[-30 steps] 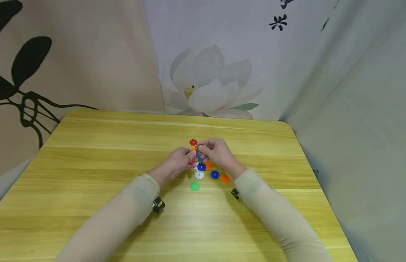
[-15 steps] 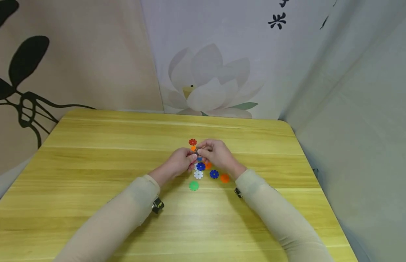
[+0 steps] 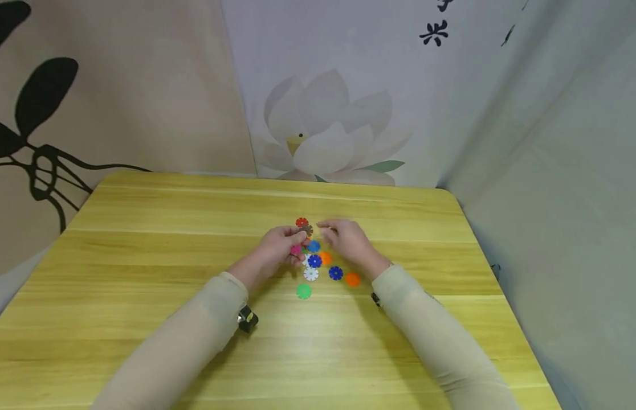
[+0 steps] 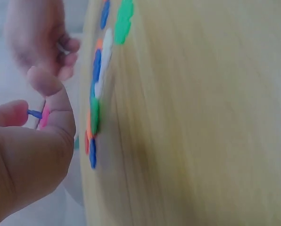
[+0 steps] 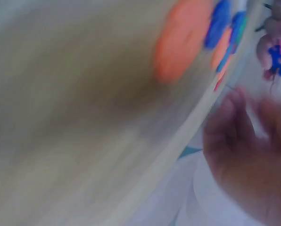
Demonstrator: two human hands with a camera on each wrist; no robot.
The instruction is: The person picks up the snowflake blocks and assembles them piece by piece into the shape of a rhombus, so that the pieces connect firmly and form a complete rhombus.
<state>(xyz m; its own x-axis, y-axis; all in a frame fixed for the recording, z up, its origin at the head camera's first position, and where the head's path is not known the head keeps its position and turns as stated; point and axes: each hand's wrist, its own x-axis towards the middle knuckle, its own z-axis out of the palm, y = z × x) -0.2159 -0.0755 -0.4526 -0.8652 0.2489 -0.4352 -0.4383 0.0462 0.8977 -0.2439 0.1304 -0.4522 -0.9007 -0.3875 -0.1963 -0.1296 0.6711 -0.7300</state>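
My left hand (image 3: 273, 249) pinches a small cluster of joined plastic snowflake discs above the table. A brown disc (image 3: 308, 230) sticks out past its fingertips, and a pink disc (image 3: 296, 250) shows below the thumb. In the right wrist view a dark blue disc (image 5: 279, 61) of the same cluster faces the camera; the left wrist view shows the pink disc (image 4: 45, 117) edge-on between finger and thumb. Just right of the cluster, my right hand (image 3: 351, 242) hovers with loosely bent fingers and nothing visible between them. It is blurred in both wrist views.
On the wooden table (image 3: 205, 353) lie loose discs: a red one (image 3: 301, 222) behind, a light blue one (image 3: 314, 246) between the hands, a white one (image 3: 311, 274), a green one (image 3: 304, 291) in front, and an orange one (image 3: 353, 279) by the right wrist. Fabric curtains (image 3: 169, 85) stand behind.
My right hand has let go of the cluster and moved slightly right. The left hand keeps its hold, and the brown and pink discs now show more plainly.
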